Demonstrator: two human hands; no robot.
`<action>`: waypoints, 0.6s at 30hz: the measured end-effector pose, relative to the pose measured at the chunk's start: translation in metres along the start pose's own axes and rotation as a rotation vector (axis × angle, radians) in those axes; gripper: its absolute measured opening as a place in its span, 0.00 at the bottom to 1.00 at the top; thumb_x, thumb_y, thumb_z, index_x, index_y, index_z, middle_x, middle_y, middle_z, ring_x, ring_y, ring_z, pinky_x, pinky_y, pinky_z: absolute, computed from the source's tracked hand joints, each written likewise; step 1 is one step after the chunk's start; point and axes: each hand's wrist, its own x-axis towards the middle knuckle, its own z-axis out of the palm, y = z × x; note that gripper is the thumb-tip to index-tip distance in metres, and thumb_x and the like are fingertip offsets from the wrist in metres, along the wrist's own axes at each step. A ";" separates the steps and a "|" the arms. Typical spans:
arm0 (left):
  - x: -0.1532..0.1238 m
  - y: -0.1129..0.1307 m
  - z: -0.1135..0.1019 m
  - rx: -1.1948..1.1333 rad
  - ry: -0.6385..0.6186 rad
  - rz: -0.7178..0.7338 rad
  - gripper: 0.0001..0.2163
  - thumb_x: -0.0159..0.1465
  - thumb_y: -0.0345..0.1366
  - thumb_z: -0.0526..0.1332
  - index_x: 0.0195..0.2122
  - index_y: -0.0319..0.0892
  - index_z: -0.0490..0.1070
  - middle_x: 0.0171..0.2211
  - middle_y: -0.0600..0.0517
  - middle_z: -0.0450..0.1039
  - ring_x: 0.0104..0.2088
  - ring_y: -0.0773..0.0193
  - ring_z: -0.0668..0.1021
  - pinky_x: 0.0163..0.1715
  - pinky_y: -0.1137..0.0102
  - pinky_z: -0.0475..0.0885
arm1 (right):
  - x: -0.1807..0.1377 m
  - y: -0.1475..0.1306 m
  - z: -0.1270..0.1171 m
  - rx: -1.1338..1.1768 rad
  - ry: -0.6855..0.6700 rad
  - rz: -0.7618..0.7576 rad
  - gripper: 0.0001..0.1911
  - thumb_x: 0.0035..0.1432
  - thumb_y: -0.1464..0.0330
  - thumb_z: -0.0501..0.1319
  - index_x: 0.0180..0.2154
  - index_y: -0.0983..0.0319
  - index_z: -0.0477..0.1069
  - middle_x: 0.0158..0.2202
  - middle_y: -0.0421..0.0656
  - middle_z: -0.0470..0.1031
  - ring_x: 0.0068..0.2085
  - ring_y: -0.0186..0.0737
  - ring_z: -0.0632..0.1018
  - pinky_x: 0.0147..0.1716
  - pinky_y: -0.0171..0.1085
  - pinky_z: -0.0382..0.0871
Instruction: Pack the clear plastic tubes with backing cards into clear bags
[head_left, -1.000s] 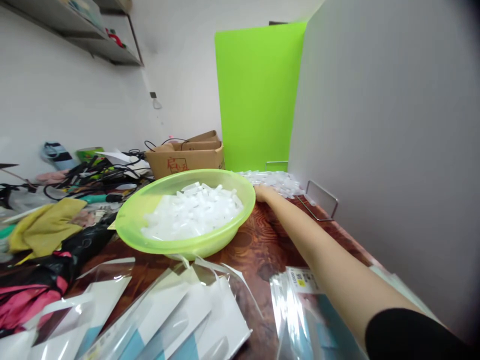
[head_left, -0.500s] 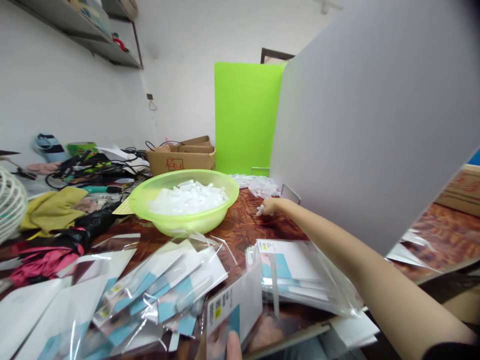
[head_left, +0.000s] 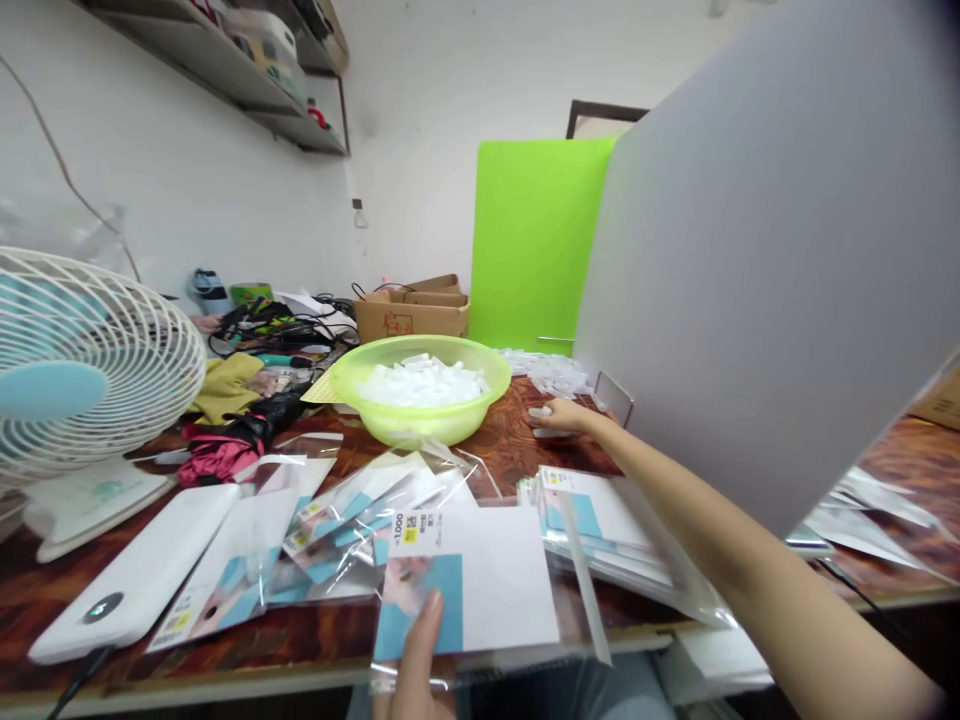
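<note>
My left hand (head_left: 421,660) grips a clear plastic bag with a printed card (head_left: 510,575) in it, thumb on the front. The card is white with a blue panel, a yellow mark and small print. Far forward on the table, my right hand (head_left: 568,416) is closed around small translucent white plastic pieces (head_left: 541,411); how many is unclear. Just beyond it lies a heap of similar pieces (head_left: 559,375). A pale green bowl (head_left: 420,425) full of such pieces stands to its left. Between my arms lies a stack of bagged cards (head_left: 600,515).
More bagged cards (head_left: 352,510) spread across the table's left half. A white power bank (head_left: 135,580) with a cable and a fan (head_left: 97,350) stand left. A grey divider (head_left: 750,250) rises on the right, a green panel (head_left: 536,240) behind. A cardboard box (head_left: 412,318) sits behind the bowl.
The view has swung left, bringing in the fan and power bank. My left hand has lifted and turned the bagged card to face me. My right hand stays near the heap, with pieces in its fingers.
</note>
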 end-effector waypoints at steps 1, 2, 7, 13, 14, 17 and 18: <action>-0.002 0.001 0.005 -0.019 0.031 -0.046 0.14 0.52 0.37 0.70 0.41 0.45 0.76 0.37 0.49 0.80 0.42 0.52 0.81 0.34 0.69 0.79 | -0.003 -0.001 0.000 0.023 -0.007 -0.008 0.17 0.64 0.61 0.59 0.50 0.64 0.69 0.50 0.46 0.72 0.47 0.43 0.76 0.45 0.46 0.72; -0.004 0.002 0.010 -0.035 0.034 -0.093 0.12 0.54 0.36 0.69 0.40 0.43 0.76 0.36 0.48 0.80 0.39 0.53 0.82 0.32 0.69 0.79 | -0.007 -0.003 0.000 0.048 -0.016 -0.015 0.16 0.63 0.62 0.59 0.49 0.64 0.69 0.49 0.46 0.72 0.46 0.42 0.76 0.45 0.46 0.73; -0.014 0.016 0.028 -0.061 -0.099 -0.165 0.23 0.58 0.25 0.63 0.55 0.43 0.68 0.42 0.49 0.79 0.37 0.61 0.82 0.31 0.75 0.78 | -0.041 -0.024 -0.013 0.219 0.069 -0.046 0.12 0.63 0.63 0.60 0.44 0.64 0.71 0.44 0.44 0.74 0.41 0.38 0.76 0.40 0.41 0.73; -0.010 0.029 0.036 -0.123 -0.306 -0.160 0.25 0.55 0.26 0.66 0.55 0.45 0.68 0.46 0.47 0.78 0.44 0.56 0.80 0.36 0.70 0.80 | -0.158 -0.058 -0.021 0.654 0.331 -0.175 0.11 0.62 0.65 0.49 0.44 0.62 0.64 0.24 0.37 0.69 0.20 0.31 0.68 0.20 0.31 0.64; -0.009 0.029 0.038 -0.118 -0.324 -0.177 0.25 0.53 0.26 0.68 0.53 0.43 0.70 0.44 0.46 0.79 0.43 0.54 0.81 0.34 0.69 0.80 | -0.182 -0.061 -0.014 0.730 0.323 -0.201 0.11 0.59 0.63 0.51 0.41 0.61 0.63 0.21 0.35 0.68 0.18 0.30 0.66 0.17 0.31 0.61; -0.012 0.024 0.041 -0.083 -0.375 -0.213 0.25 0.48 0.25 0.71 0.48 0.39 0.72 0.41 0.46 0.80 0.40 0.56 0.81 0.33 0.70 0.80 | -0.243 -0.071 0.018 1.305 0.267 -0.279 0.14 0.54 0.58 0.60 0.39 0.59 0.66 0.19 0.35 0.71 0.14 0.28 0.64 0.14 0.29 0.54; -0.014 0.022 0.042 -0.063 -0.391 -0.205 0.25 0.47 0.25 0.72 0.48 0.40 0.72 0.41 0.47 0.79 0.39 0.57 0.81 0.33 0.70 0.80 | -0.255 -0.074 0.030 1.476 0.302 -0.290 0.15 0.53 0.58 0.63 0.39 0.60 0.67 0.19 0.36 0.72 0.14 0.27 0.64 0.15 0.29 0.53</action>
